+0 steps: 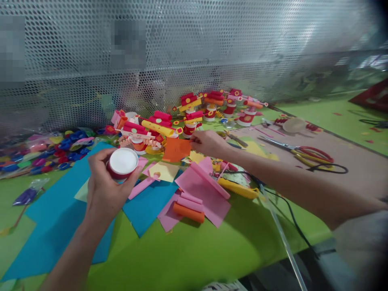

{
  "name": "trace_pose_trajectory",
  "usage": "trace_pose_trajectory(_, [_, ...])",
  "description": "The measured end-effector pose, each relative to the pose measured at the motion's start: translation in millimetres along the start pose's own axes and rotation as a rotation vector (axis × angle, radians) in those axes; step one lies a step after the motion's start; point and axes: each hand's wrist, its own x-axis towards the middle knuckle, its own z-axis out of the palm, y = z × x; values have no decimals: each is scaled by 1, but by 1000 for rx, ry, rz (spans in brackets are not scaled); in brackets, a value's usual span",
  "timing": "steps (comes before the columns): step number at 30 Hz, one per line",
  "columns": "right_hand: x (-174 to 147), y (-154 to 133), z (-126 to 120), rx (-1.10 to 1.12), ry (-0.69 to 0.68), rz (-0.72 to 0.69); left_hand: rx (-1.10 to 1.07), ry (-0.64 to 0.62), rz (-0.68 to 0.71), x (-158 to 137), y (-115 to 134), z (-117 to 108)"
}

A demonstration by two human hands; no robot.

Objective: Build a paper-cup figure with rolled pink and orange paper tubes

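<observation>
My left hand (pixel 104 190) is wrapped round a small paper cup (pixel 123 161) with a white round end facing up and a red side. My right hand (pixel 209 142) reaches across and pinches the edge of a square piece of orange paper (pixel 176 149). Just behind that sheet stand several red, yellow and pink paper models (pixel 189 128) built on cups. Below my right hand lie pink paper sheets (pixel 206 194), some curled into rolls, and an orange paper roll (pixel 188 212). A cream paper piece (pixel 165 171) rests between my hands.
Blue sheets (pixel 69 206) lie on the green table (pixel 157 258). A pile of colourful plastic bits (pixel 74 145) sits at the left. Scissors (pixel 295 149) with red and yellow handles rest on brown board (pixel 357 169). A yellow-handled tool (pixel 239 188) lies near a black cord (pixel 291 208). Perforated metal (pixel 194 44) stands behind.
</observation>
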Motion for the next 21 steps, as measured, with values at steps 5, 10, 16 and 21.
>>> trace_pose_trajectory(5, [5, 2, -3, 97, -33, -90, -21, -15, 32, -1, 3, 0])
trace_pose_trajectory(10, [-14, 17, -32, 4, 81, -52, -27, -24, 97, -3, -4, 1])
trace_pose_trajectory(16, [-38, 57, -45, -144, 222, 57, -59, -2, 168, -1, -19, 8])
trace_pose_trajectory(21, [-60, 82, -41, -133, 196, 55, -51, -76, 38, -4, -14, 8])
